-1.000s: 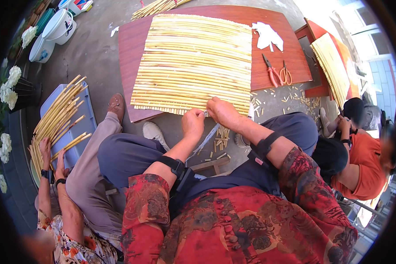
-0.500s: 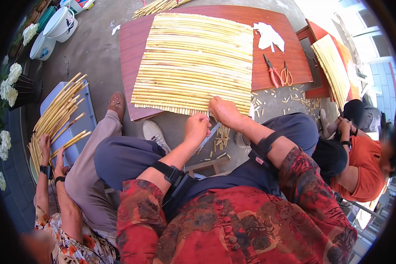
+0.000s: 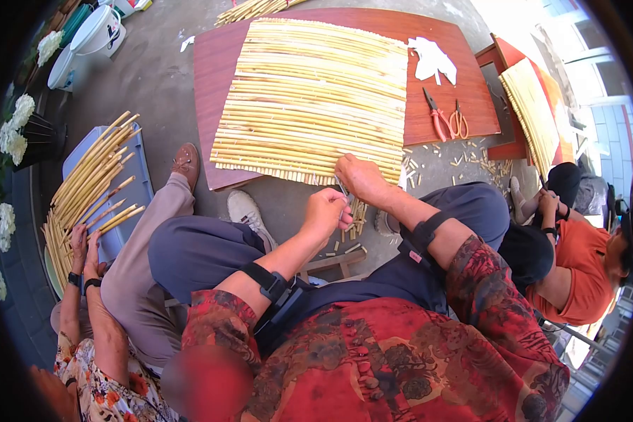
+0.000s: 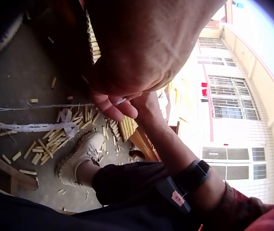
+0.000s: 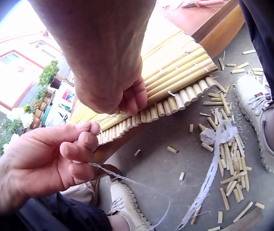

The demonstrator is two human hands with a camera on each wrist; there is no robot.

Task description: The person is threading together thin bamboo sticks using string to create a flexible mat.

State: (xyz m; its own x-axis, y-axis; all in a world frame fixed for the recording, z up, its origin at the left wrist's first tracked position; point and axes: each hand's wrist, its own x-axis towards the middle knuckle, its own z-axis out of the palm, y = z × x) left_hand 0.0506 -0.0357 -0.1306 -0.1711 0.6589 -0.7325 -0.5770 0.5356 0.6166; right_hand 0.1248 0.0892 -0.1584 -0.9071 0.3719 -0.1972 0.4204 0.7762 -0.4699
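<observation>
A mat of pale reed sticks (image 3: 309, 98), tied in rows with white string, lies on the red-brown table (image 3: 429, 126), its near edge overhanging. My right hand (image 3: 362, 179) is at that edge, curled fingers gripping the mat's border, as the right wrist view shows. Just below and left of it, my left hand (image 3: 327, 213) pinches thin white string (image 5: 122, 177) between thumb and fingers. One strand runs from the left fingertips toward the right hand; a loose tail hangs down over the floor. In the left wrist view the back of the left hand (image 4: 132, 57) hides most of the mat.
Pliers (image 3: 438, 116) and scissors (image 3: 458, 121) lie on the table near a white cloth (image 3: 432, 60). Cut stick pieces (image 5: 231, 168) and a white strip (image 5: 207, 178) are on the floor. At left another person handles long sticks (image 3: 95, 176) over a blue bin (image 3: 144, 179); someone in orange (image 3: 577, 260) sits right.
My left hand has drawn away from the mat's edge, down and slightly right toward my body, still pinching the string. My right hand stays at the edge.
</observation>
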